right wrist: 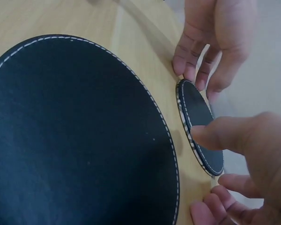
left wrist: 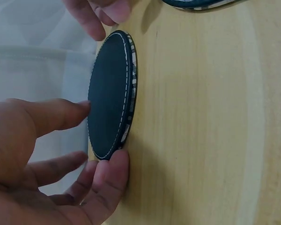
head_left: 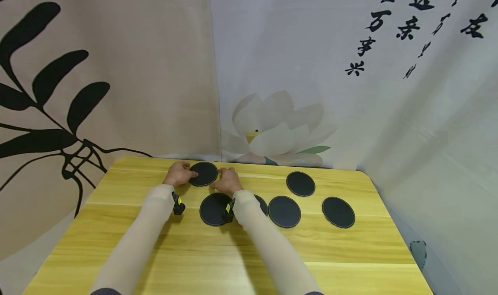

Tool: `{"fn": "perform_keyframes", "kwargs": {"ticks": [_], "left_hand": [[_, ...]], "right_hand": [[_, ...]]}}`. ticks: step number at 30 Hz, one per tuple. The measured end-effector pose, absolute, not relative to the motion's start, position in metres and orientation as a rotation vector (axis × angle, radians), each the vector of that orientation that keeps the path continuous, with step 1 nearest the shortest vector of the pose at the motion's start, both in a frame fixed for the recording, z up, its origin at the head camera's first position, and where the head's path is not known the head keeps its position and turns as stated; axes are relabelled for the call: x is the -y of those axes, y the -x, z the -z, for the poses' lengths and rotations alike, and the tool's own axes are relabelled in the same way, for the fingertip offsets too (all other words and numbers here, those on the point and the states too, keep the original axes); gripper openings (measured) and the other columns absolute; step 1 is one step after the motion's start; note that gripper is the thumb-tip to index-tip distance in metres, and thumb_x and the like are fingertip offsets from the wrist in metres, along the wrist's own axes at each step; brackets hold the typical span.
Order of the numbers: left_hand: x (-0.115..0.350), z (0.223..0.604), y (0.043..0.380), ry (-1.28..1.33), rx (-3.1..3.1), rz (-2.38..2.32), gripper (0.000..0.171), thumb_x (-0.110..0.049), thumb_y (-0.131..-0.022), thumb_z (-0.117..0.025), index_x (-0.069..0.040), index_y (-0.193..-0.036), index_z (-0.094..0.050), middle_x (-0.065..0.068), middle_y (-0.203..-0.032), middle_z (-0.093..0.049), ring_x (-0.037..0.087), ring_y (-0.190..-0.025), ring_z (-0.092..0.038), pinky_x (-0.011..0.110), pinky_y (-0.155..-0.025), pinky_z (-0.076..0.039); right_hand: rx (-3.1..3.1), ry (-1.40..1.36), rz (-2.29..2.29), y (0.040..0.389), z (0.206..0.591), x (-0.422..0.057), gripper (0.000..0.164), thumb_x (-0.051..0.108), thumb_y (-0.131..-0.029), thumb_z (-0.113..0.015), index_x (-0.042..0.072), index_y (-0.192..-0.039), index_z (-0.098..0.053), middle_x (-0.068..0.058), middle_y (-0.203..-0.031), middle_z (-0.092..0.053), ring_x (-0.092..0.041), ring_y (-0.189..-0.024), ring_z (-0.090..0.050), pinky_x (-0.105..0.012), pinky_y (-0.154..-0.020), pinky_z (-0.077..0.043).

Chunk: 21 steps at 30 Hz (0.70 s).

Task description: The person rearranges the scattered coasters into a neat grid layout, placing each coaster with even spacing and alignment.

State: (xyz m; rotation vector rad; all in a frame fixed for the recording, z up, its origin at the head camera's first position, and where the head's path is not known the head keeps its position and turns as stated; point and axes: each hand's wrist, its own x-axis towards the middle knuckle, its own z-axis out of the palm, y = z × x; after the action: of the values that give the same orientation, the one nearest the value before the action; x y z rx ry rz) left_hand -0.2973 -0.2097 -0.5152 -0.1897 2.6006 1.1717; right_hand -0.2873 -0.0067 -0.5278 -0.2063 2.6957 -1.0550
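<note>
A black round coaster (head_left: 203, 174) with white stitching lies flat near the far edge of the yellow wooden table (head_left: 233, 256). My left hand (head_left: 178, 174) is at its left rim; thumb (left wrist: 111, 176) and index finger (left wrist: 61, 112) pinch the coaster (left wrist: 110, 98) across its edge. My right hand (head_left: 227, 180) is at its right rim, with fingertips (left wrist: 100, 16) touching the edge and the straight thumb (right wrist: 229, 136) over the coaster (right wrist: 201, 126). A larger black coaster (head_left: 213, 208) lies just behind my right wrist, also large in the right wrist view (right wrist: 79, 136).
Several more black coasters lie to the right: one (head_left: 284, 211), one (head_left: 300, 183), one (head_left: 338, 212), and one half hidden by my right forearm (head_left: 263, 204). Printed cloth hangs behind and right of the table. The table's near half is bare wood.
</note>
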Motion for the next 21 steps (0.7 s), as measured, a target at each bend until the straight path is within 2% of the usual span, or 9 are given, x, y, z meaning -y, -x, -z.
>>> {"fn": "perform_keyframes", "kwargs": {"ticks": [3, 12, 18, 21], "left_hand": [[0.207, 0.515, 0.299, 0.202, -2.6, -1.158, 0.067, -0.021, -0.1, -0.063, 0.008, -0.154, -0.037, 0.033, -0.155, -0.041, 0.046, -0.135, -0.051, 0.051, -0.105, -0.052], [0.203, 0.52, 0.298, 0.265, -2.617, -1.2, 0.058, -0.012, -0.098, -0.065, 0.011, -0.147, -0.046, 0.033, -0.149, -0.047, 0.045, -0.133, -0.053, 0.05, -0.106, -0.052], [0.198, 0.519, 0.295, 0.276, -2.665, -1.17, 0.054, -0.013, -0.098, -0.064, 0.011, -0.143, -0.05, 0.032, -0.145, -0.051, 0.045, -0.127, -0.057, 0.05, -0.102, -0.054], [0.196, 0.517, 0.295, 0.289, -2.696, -1.167, 0.051, -0.013, -0.097, -0.063, 0.012, -0.141, -0.053, 0.033, -0.142, -0.055, 0.042, -0.119, -0.062, 0.047, -0.096, -0.057]], "right_hand": [[-2.723, 0.194, 1.011, 0.287, 0.529, 0.009, 0.068, 0.027, -0.083, -0.084, 0.009, -0.144, -0.06, -0.018, -0.139, -0.053, -0.036, -0.129, -0.052, -0.046, -0.103, -0.053], [-2.7, 0.135, 1.042, 0.284, 0.525, 0.01, 0.068, 0.026, -0.083, -0.083, 0.009, -0.144, -0.059, -0.02, -0.14, -0.051, -0.039, -0.132, -0.048, -0.048, -0.104, -0.051], [-2.704, 0.106, 1.064, 0.284, 0.527, 0.011, 0.056, 0.027, -0.089, -0.078, 0.008, -0.139, -0.064, -0.019, -0.138, -0.056, -0.039, -0.133, -0.048, -0.048, -0.107, -0.049], [-2.709, 0.095, 1.12, 0.286, 0.529, 0.011, 0.05, 0.027, -0.091, -0.075, 0.005, -0.135, -0.066, -0.018, -0.134, -0.058, -0.038, -0.129, -0.051, -0.048, -0.106, -0.05]]}}
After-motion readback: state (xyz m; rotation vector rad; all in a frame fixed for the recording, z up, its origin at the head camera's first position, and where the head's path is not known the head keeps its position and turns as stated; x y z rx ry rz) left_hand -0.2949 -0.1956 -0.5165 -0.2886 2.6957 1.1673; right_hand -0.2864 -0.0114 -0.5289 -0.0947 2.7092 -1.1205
